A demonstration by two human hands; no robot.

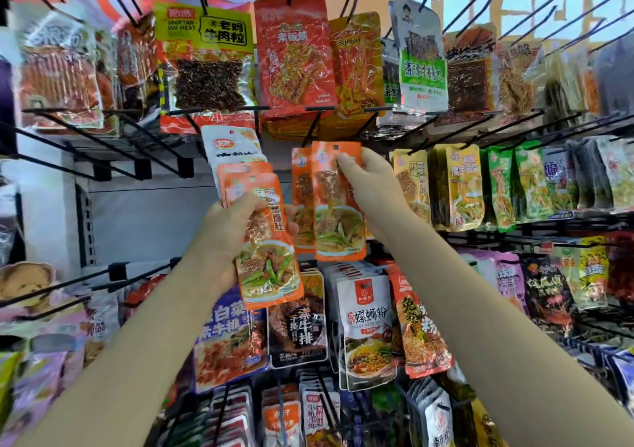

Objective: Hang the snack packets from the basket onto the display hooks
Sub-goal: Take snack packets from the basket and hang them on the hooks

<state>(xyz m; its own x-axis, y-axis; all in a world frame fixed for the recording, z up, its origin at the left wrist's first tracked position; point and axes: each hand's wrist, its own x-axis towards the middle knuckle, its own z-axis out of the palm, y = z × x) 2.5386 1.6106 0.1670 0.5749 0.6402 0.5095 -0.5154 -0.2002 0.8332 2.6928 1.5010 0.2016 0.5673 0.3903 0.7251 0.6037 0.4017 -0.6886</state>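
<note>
My left hand (229, 227) grips a stack of several orange snack packets (266, 240), fanned out and tilted, just left of centre. My right hand (368, 175) pinches the top of one orange packet (338, 206), holding it upright against the tip of a black display hook (313, 127). The packet's hang hole sits near the top edge, close to my fingertips. Another orange packet (301, 199) hangs right behind it on the same hook. The basket is out of sight.
Rows of black hooks carry snack packets all around: yellow and green ones (480, 186) to the right, red and orange ones (295, 52) above, white and dark ones (367, 330) below. Bare hooks (103, 151) jut out at the left before a grey back panel.
</note>
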